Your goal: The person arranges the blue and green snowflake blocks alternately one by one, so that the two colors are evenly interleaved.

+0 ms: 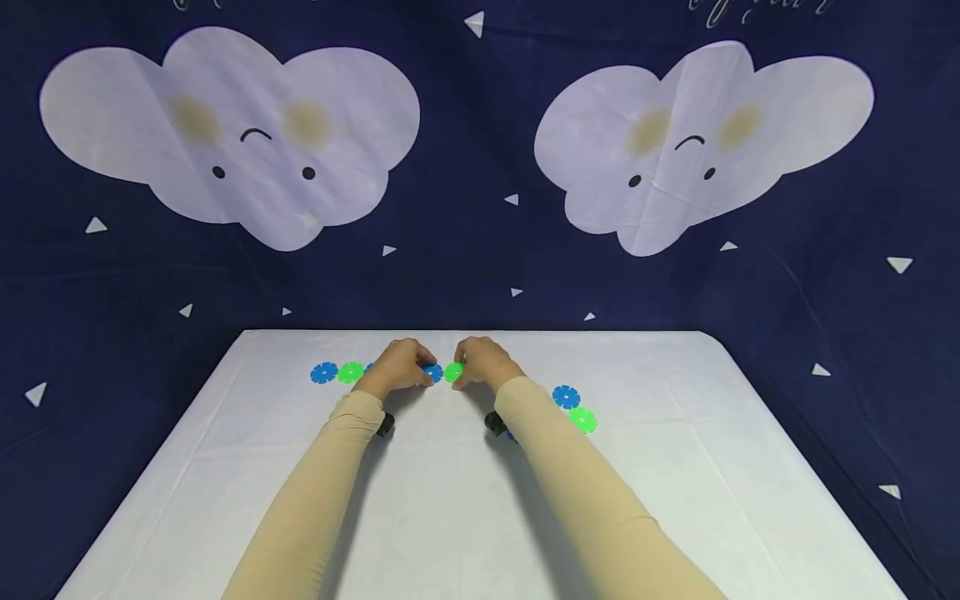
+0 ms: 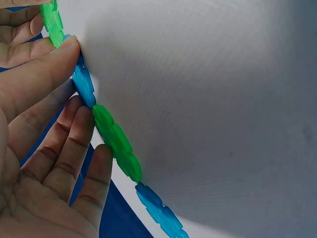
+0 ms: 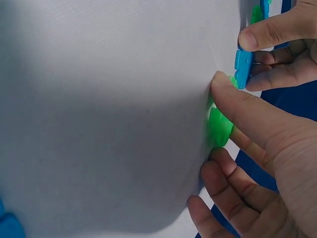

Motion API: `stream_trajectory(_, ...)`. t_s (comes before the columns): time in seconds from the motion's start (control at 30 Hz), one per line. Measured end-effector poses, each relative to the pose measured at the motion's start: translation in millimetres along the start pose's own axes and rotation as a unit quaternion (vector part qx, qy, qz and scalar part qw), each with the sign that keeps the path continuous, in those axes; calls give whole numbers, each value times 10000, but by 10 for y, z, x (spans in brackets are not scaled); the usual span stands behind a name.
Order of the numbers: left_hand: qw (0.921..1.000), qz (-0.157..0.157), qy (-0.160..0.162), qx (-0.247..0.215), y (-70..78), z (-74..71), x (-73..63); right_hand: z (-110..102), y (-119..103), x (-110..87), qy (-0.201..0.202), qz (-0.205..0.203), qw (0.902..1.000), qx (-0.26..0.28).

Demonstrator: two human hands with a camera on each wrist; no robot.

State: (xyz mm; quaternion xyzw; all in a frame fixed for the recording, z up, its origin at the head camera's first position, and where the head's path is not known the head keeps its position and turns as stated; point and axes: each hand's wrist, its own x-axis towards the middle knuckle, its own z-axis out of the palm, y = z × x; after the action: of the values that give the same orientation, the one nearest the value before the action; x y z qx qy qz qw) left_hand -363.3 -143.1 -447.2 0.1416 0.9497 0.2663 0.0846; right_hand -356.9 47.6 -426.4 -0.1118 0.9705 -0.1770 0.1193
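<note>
Notched plastic discs, blue and green, lie on a white table. In the head view my left hand (image 1: 400,365) pinches a blue disc (image 1: 433,373) between thumb and fingers near the far edge. Facing it, my right hand (image 1: 484,363) pinches a green disc (image 1: 453,372) close beside the blue one. The left wrist view shows the held blue disc (image 2: 84,85) in line with another green disc (image 2: 116,141) and a further blue disc (image 2: 161,210). In the right wrist view the thumb lies over part of the held green disc (image 3: 220,126).
Leftward along the far edge, the row ends with a green disc (image 1: 350,372) and a blue disc (image 1: 324,372). Right of the right forearm lie a blue disc (image 1: 566,397) and a green disc (image 1: 582,420). Another blue disc (image 3: 10,225) is partly hidden near the right wrist.
</note>
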Motion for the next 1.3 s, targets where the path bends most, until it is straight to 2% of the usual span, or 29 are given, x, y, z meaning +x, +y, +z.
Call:
stream_trajectory(0.63,9999,-99,-11,-80,18,-10,-26,5,-3,-15,-43,55,10000,-10)
stream_trajectory(1.3,10000,-28,-6,-3,19,-3,-12,8,15,0,-58,47,10000,-67)
